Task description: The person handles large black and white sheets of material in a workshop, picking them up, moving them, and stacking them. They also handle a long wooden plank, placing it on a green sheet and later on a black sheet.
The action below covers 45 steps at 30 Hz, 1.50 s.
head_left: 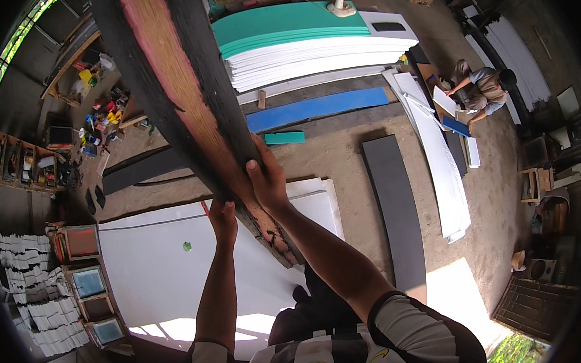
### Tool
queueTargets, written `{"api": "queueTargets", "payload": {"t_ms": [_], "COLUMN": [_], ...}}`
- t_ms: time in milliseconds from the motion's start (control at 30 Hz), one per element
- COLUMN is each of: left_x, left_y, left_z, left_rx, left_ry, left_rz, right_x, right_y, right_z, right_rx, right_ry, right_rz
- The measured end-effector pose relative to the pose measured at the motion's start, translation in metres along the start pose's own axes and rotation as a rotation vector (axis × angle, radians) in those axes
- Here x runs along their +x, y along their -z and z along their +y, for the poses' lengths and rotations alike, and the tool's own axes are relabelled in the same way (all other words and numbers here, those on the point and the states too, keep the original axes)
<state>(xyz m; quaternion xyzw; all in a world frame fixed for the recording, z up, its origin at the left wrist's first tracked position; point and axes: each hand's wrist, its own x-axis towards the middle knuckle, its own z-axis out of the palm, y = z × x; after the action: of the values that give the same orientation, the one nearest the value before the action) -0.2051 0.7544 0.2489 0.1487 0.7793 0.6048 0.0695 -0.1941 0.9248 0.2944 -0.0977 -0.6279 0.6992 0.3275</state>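
Note:
A long wooden plank [189, 101] with dark, blackened edges and a bare reddish-brown strip down its middle slants up and away from me toward the top left. My left hand [223, 222] grips its left edge near the lower end. Slightly higher, my right hand [269, 179] is closed round the right edge, thumb lying on the face. The other fingers of both hands are mostly hidden behind the wood. The near end is rough and chipped. Beneath it lies a big white sheet [156, 269] with a small green scrap [187, 246] on top.
A stack of green and white foam sheets [294, 31] stands ahead. Blue [319, 108] and dark grey [395, 208] strips lie on the floor, with white strips [439, 166] to the right. A person [481, 90] crouches at far right. Framed screens [87, 284] and clutter line the left.

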Motion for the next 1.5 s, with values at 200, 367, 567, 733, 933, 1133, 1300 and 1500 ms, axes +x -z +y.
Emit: {"api": "queueTargets", "payload": {"t_ms": [200,367,567,733,933,1133,1300,1500], "left_x": [0.112,0.207,0.335,0.398,0.444,0.480,0.525,0.597], "left_y": [-0.054,-0.069,-0.097,-0.110,-0.104,-0.124,-0.151,-0.206], "left_z": [0.036,0.073,0.135,0.128,0.091,0.085,0.060,0.032], "left_rx": [0.027,0.036,-0.251,-0.223,-0.077,-0.194,-0.097,-0.095], "left_ry": [-0.129,-0.038,-0.310,-0.332,-0.192,-0.112,0.054,0.219], "left_rz": [-0.018,-0.210,-0.185,-0.209,-0.362,-0.412,-0.474,-0.509], "right_x": [0.127,0.222,0.318,0.368,0.403,0.434,0.467,0.525], "right_y": [0.030,0.040,0.053,0.057,0.057,0.079,0.100,0.127], "right_z": [-0.030,-0.033,-0.019,0.001,0.044,0.094,0.129,0.204], "right_rx": [0.073,0.142,0.046,0.029,-0.157,-0.173,-0.151,-0.146], "right_ry": [0.135,0.228,0.323,0.267,0.230,0.162,0.043,-0.015], "right_rz": [0.089,0.084,0.107,0.092,0.087,0.075,0.087,0.190]}}
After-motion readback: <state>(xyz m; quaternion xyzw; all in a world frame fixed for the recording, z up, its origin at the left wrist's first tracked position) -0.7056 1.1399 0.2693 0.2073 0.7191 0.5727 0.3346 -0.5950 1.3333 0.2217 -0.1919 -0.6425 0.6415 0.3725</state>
